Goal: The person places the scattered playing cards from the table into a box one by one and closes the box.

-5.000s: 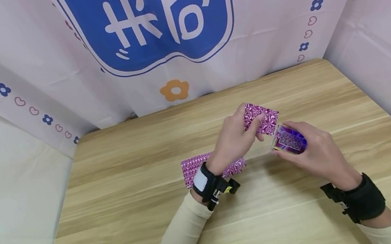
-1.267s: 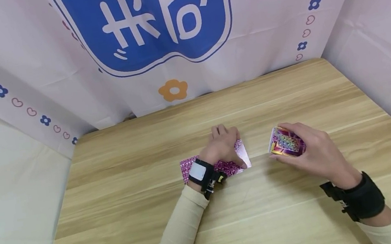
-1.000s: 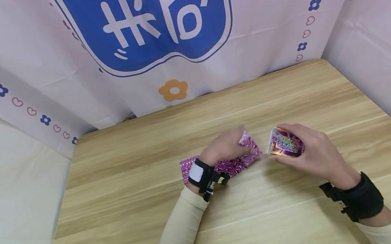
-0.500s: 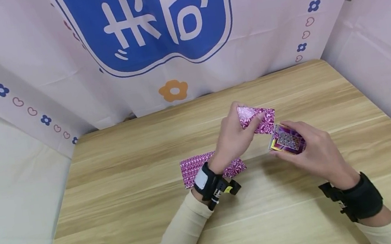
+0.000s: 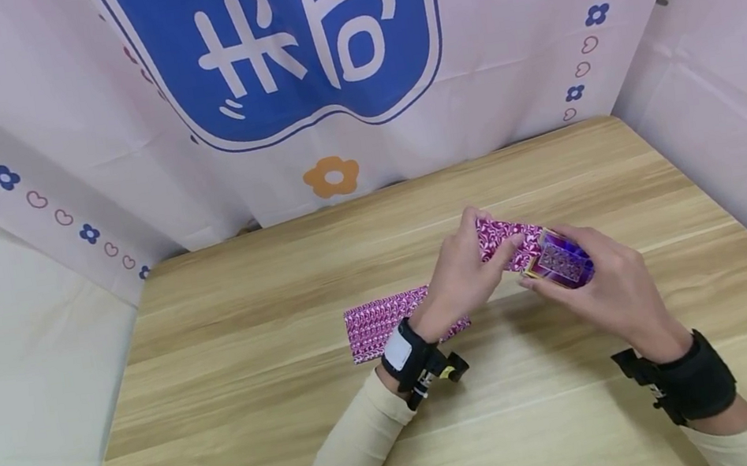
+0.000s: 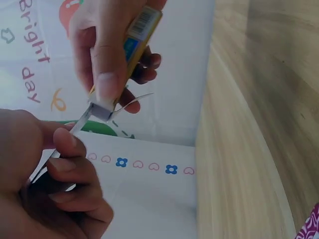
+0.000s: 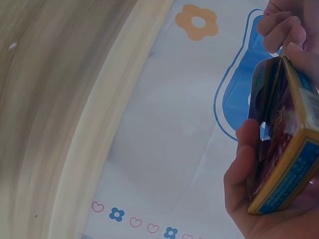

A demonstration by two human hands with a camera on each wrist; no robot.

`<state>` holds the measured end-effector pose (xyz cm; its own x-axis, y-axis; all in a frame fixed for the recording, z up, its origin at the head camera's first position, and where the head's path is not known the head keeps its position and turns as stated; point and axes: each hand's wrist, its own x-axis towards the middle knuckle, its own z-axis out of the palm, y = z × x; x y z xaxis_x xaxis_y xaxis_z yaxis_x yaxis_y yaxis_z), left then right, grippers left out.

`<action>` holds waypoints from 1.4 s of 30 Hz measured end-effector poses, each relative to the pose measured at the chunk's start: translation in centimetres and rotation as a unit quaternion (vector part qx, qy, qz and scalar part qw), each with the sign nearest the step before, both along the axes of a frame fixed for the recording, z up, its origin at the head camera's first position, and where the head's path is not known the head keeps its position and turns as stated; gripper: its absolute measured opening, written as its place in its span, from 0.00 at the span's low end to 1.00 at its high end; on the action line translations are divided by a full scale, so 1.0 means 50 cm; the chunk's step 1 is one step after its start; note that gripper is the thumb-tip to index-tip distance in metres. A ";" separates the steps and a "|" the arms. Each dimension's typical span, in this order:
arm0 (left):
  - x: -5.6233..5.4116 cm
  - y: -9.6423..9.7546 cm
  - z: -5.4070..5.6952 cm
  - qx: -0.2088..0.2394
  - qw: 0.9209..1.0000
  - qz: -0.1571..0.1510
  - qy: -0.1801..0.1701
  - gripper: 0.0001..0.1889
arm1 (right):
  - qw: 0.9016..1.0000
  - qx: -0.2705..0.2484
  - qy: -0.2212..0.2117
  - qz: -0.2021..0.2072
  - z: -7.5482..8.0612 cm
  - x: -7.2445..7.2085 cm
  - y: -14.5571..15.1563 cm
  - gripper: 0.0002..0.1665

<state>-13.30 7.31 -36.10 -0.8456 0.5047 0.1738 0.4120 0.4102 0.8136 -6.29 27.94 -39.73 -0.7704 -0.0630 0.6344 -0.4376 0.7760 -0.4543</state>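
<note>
In the head view my left hand [image 5: 462, 276] pinches a magenta-and-white patterned card [image 5: 528, 237] between thumb and fingers. Its far end meets the mouth of a small purple and gold card box [image 5: 561, 261]. My right hand [image 5: 613, 283] grips that box from the right, thumb along the near side. From the left wrist, the card's thin edge [image 6: 82, 122] runs into the box's end, where a flap [image 6: 139, 96] sticks out. The right wrist view shows the box [image 7: 284, 149] tilted in my right hand [image 7: 239, 179]. Below my left wrist lies an overlapping row of matching cards [image 5: 382, 326], partly hidden.
Everything is over a wooden table [image 5: 241, 411]. A white printed curtain [image 5: 505, 47] with a blue emblem hangs along its back edge, and pale cloth sides [image 5: 11, 355] stand left and right.
My left hand took a card from the row and raised it towards the box. In the last half second it moved right, bringing the card to the box's mouth. My right hand stays nearly in place.
</note>
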 end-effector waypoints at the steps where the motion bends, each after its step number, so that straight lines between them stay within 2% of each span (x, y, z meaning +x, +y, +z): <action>1: -0.002 -0.002 0.001 -0.004 1.000 -0.005 -0.007 0.22 | 1.000 0.000 0.000 0.002 0.000 0.000 0.001 0.47; 8: -0.019 -0.021 0.009 -0.036 0.997 -0.042 -0.058 0.22 | 1.000 0.005 0.001 0.010 -0.003 -0.001 0.003 0.47; 13: -0.024 -0.027 0.007 -0.062 0.991 -0.078 -0.094 0.25 | 0.999 0.020 -0.005 0.045 -0.005 0.002 0.002 0.48; 17: -0.022 -0.019 -0.004 -0.088 0.986 -0.105 -0.092 0.32 | 0.998 0.028 -0.010 0.061 -0.007 0.003 0.001 0.52; 20: -0.019 -0.012 -0.010 -0.080 0.982 -0.144 -0.092 0.27 | 0.998 0.028 -0.006 0.063 -0.009 0.003 0.002 0.51; 22: -0.018 -0.011 -0.010 -0.073 0.980 -0.159 -0.099 0.23 | 0.998 0.028 -0.005 0.063 -0.009 0.002 0.002 0.48; 24: -0.017 -0.013 -0.009 -0.063 0.982 -0.148 -0.102 0.19 | 0.998 0.027 -0.005 0.059 -0.008 0.001 0.003 0.45; 27: -0.017 -0.015 -0.005 -0.042 0.989 -0.101 -0.101 0.13 | 0.999 0.026 -0.003 0.045 -0.007 -0.001 0.004 0.44; 29: -0.018 -0.014 -0.005 -0.031 0.991 -0.082 -0.097 0.09 | 0.999 0.027 -0.001 0.040 -0.007 -0.002 0.005 0.45; 33: -0.017 -0.008 -0.005 -0.033 0.991 -0.102 -0.076 0.08 | 0.998 0.039 0.003 0.044 -0.007 -0.004 0.005 0.45; 35: -0.016 -0.007 -0.005 -0.033 0.990 -0.112 -0.080 0.09 | 0.998 0.041 0.003 0.046 -0.007 -0.004 0.003 0.44; 38: -0.020 -0.011 -0.006 -0.020 0.987 -0.109 -0.113 0.08 | 0.998 0.035 0.004 0.047 -0.006 -0.004 0.002 0.44; 42: -0.026 -0.018 -0.006 0.002 0.980 -0.104 -0.168 0.06 | 0.998 0.023 0.008 0.055 -0.005 -0.004 -0.001 0.46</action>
